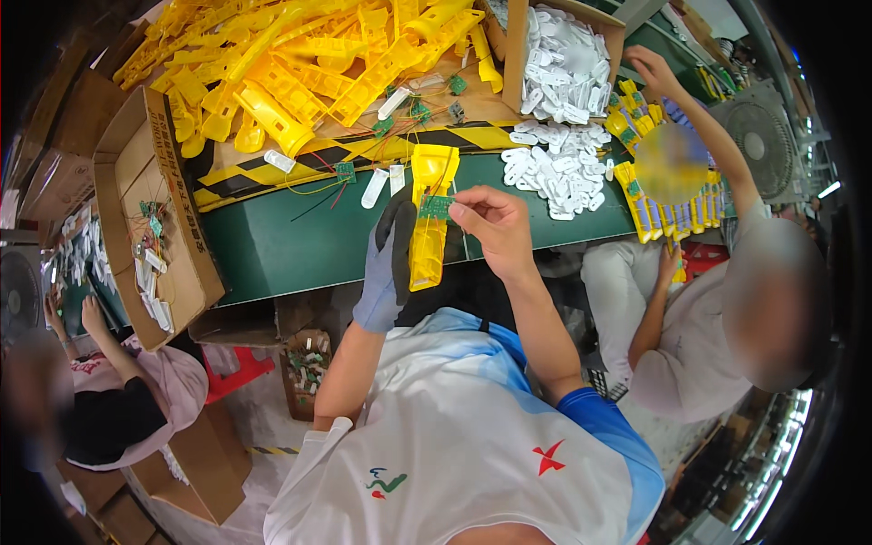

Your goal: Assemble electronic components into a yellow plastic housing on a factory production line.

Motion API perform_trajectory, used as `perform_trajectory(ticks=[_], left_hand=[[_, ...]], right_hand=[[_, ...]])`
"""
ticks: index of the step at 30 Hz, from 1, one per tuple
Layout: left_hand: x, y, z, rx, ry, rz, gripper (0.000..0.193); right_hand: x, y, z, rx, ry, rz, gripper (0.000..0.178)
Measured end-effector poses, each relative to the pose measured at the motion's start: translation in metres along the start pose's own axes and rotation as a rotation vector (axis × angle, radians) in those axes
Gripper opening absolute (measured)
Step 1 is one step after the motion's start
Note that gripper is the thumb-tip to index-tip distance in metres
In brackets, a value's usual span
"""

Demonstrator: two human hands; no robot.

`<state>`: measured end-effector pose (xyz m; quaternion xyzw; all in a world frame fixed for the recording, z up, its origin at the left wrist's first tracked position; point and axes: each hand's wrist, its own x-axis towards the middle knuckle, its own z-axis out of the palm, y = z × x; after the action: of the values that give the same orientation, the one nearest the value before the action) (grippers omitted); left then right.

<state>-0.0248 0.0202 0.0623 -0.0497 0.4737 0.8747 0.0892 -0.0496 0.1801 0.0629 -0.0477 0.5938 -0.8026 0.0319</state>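
My left hand (389,266), in a grey glove with dark fingers, is closed around a yellow plastic housing (427,252) and holds it upright over the table's near edge. Between the bare fingertips of my right hand (495,222) is a small green circuit board (437,207), which lies across the middle of the housing. Whether the board sits inside the housing or only over it, I cannot tell. Just left of the housing, a white plastic piece (373,188) rests on the green table. Another wired circuit board (345,172) lies by the striped edge.
A heap of yellow housings (300,64) fills the back. White plastic parts overflow a cardboard box (515,64) at back right into a pile (559,173). An open carton (136,195) stands left. Co-workers sit on both sides; one person's arm (699,113) reaches over yellow parts.
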Motion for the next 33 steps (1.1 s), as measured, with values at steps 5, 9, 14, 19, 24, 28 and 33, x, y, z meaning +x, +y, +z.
perform_trajectory(ticks=[5, 9, 14, 19, 24, 28, 33], left_hand=[[0.005, -0.010, -0.003, 0.003, 0.017, -0.011, 0.046], [0.004, -0.007, 0.002, -0.023, -0.007, -0.055, 0.047], [0.008, -0.008, -0.001, -0.089, -0.059, -0.123, 0.042], [0.017, -0.022, -0.008, -0.104, -0.061, -0.134, 0.046], [0.018, -0.030, -0.012, -0.121, -0.045, -0.147, 0.043], [0.019, -0.030, -0.007, -0.070, -0.008, -0.138, 0.033], [0.021, -0.037, -0.003, 0.028, 0.054, -0.084, 0.021]], right_hand=[[0.005, 0.004, -0.006, -0.025, 0.004, -0.025, 0.011], [0.006, 0.010, -0.014, -0.076, 0.022, -0.005, 0.012], [0.010, 0.013, -0.017, -0.067, 0.048, -0.005, 0.012], [0.012, 0.014, -0.015, -0.072, 0.073, -0.002, 0.011], [0.013, 0.019, -0.018, -0.104, 0.053, 0.018, 0.010], [0.011, 0.022, -0.021, -0.112, 0.035, 0.023, 0.011], [0.008, 0.029, -0.016, -0.074, 0.099, 0.110, 0.009]])
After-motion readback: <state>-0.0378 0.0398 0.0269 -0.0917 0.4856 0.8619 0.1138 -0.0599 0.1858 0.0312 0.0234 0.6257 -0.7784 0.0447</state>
